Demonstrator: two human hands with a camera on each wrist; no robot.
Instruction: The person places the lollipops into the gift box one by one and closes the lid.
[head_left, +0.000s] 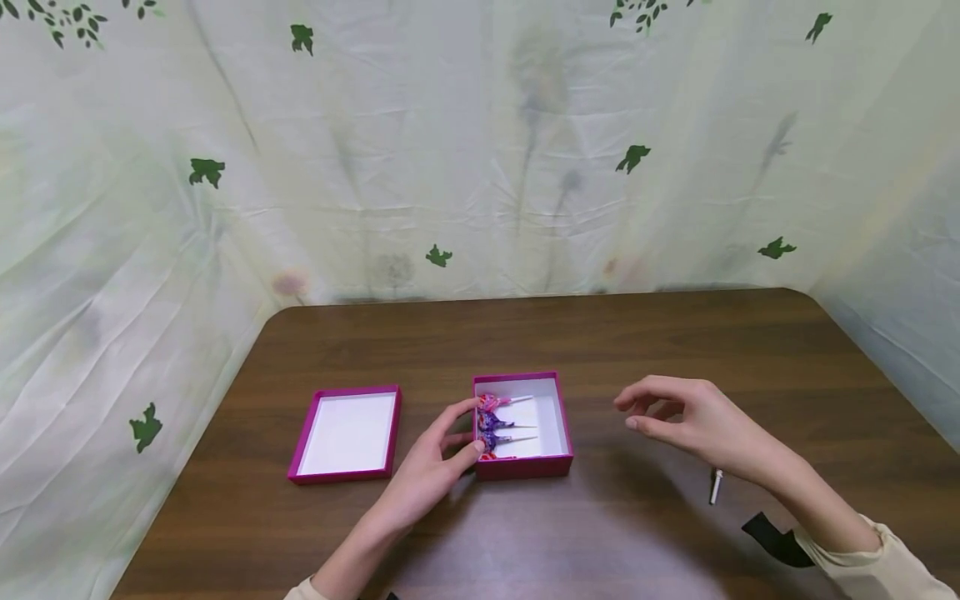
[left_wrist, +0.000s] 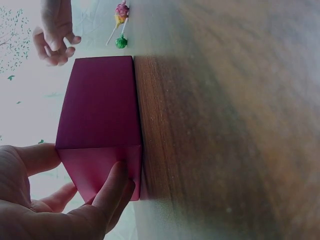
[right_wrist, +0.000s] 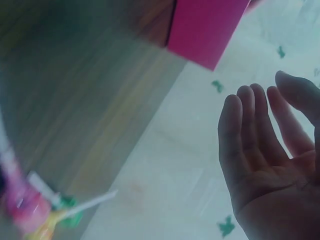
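Observation:
My left hand (head_left: pixel 427 467) holds the left end of an open magenta box (head_left: pixel 525 468), its fingers and thumb on the end wall and rim. Inside the box lie several wrapped lollipops with sticks toward the right: a pink lollipop (head_left: pixel 491 402), purple lollipops (head_left: pixel 491 422) and a red one (head_left: pixel 489 456) partly hidden by the front wall. To the right of the box, my right hand (head_left: pixel 693 417) hovers above the table with loosely bent fingers and holds nothing. Beyond the box in the left wrist view are a pink lollipop (left_wrist: pixel 121 10), a yellow one (left_wrist: pixel 119 20) and a green one (left_wrist: pixel 121 42).
A magenta lid (head_left: pixel 351 433), white inside, lies left of the box on the brown wooden table (head_left: pixel 480 333). From under the right forearm pokes a white lollipop stick (head_left: pixel 715 487). A black piece (head_left: pixel 776 542) shows near the right sleeve. A pale curtain (head_left: pixel 480 167) surrounds the table.

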